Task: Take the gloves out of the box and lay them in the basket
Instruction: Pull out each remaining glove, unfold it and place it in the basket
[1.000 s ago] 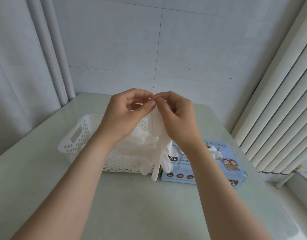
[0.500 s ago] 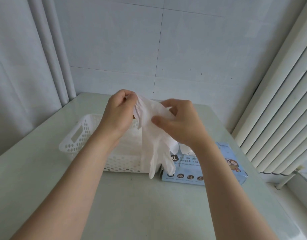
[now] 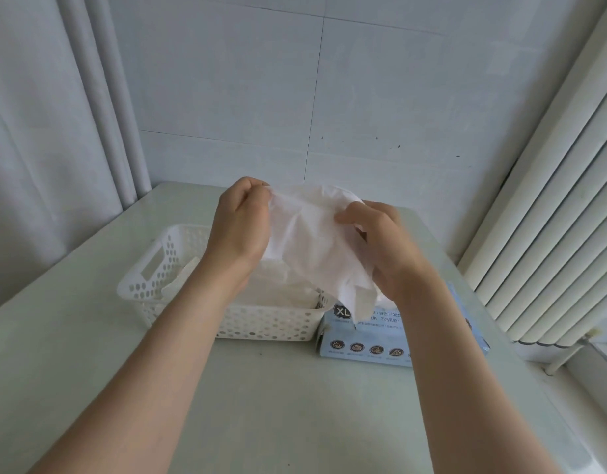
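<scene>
Spreading the glove (image 3: 312,241) wide above the right end of the basket (image 3: 151,268) — a moment ago it hung narrow — I pinch its edges in my left hand (image 3: 240,230) and right hand (image 3: 387,248); flattened, it seems ready to lay down, the box (image 3: 363,347) just right of the basket.

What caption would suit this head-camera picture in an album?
A white glove spread between the left hand and right hand, over a white basket and blue glove box.
</scene>
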Demonstrator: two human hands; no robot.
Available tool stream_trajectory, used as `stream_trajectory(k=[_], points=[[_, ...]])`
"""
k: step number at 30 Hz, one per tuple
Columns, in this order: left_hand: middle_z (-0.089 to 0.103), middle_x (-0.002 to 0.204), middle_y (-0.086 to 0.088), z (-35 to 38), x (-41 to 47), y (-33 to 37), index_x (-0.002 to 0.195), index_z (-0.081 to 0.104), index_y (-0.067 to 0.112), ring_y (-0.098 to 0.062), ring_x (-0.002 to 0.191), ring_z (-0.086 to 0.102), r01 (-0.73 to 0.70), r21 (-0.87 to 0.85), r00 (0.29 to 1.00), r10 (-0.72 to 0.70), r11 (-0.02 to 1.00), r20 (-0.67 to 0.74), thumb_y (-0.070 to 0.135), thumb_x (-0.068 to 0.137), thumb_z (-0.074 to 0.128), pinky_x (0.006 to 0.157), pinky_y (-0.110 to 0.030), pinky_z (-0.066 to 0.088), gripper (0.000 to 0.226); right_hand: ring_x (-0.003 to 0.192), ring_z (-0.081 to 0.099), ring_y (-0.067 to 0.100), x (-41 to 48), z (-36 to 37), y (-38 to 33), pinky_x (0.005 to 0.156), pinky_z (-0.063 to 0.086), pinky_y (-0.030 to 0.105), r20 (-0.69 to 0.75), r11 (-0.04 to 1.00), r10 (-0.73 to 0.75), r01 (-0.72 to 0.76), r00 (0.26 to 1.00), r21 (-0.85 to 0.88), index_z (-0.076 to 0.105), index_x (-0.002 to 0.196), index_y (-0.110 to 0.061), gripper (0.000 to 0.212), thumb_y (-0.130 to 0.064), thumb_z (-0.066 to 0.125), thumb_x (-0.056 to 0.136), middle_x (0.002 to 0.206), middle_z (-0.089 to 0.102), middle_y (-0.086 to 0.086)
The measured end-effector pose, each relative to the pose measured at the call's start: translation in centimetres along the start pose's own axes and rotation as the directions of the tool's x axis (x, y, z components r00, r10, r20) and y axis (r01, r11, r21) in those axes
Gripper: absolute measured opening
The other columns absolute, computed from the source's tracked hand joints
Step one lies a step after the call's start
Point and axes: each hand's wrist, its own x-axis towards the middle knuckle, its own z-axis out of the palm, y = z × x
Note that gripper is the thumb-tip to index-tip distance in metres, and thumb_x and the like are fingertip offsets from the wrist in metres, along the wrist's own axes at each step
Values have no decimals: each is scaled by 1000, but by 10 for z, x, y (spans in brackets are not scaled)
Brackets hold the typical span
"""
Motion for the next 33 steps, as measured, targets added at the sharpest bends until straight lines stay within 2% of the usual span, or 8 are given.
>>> stream_trajectory(k=[4,7,10,13,21,27,30,33], points=[[53,77,5,3,-4,-3,85,55,12,-9,67,49,38,88,999,-37,995,-7,19,104,46,61,-24,42,22,71,66,26,3,-4,3,65,52,37,-64,989,30,-39,997,-141,73,95,4,21,-15,66,91,80,71,12],[64,102,-3,-9,1,-11,109,62,17,-19,81,66,102,143,992,-111,984,54,19,106,46,50,-30,55,16,57,61,15,8,-1,11,53,48,27,-113,923,-12,-32,994,-383,75,88,-7,17,-23,71,91,68,68,-1],[61,106,-9,-31,9,-21,118,47,25,-23,63,68,42,317,988,-88,947,130,18,108,43,45,-30,53,12,54,67,10,13,11,20,46,50,24,-117,861,-43,-22,992,-508,76,90,-17,11,-28,74,93,70,75,-6],[58,91,-9,-54,15,-26,114,38,28,-23,43,60,-84,505,975,-33,859,219,14,109,37,50,-35,49,15,74,73,17,20,28,30,62,59,31,-95,769,-108,23,990,-639,77,95,-20,14,-33,74,93,85,77,-1],[50,79,3,-84,23,-34,81,72,29,-24,55,58,-98,749,955,-151,655,257,-13,84,30,53,-29,44,59,76,70,30,37,67,49,68,61,40,-12,658,-126,75,992,-749,76,92,-11,22,-32,71,96,81,74,8],[74,85,-12,-87,25,-45,84,76,10,-24,62,69,-35,783,962,-191,621,195,16,92,56,60,-31,57,23,87,67,36,49,76,57,73,60,46,34,551,-133,102,991,-828,74,93,2,36,-34,70,96,81,74,20],[73,96,-3,-89,24,-48,85,75,22,-23,73,71,-24,810,954,-228,586,193,22,88,71,69,-30,56,5,91,67,31,52,76,56,75,60,41,17,532,-149,94,989,-841,75,102,-7,26,-31,73,96,88,75,13],[66,121,-3,-93,26,-53,102,74,26,-29,101,68,-26,871,947,-266,490,178,25,85,80,90,-38,56,18,92,69,25,52,75,56,73,59,37,4,516,-182,99,983,-851,72,116,-18,24,-28,77,94,97,73,6]])
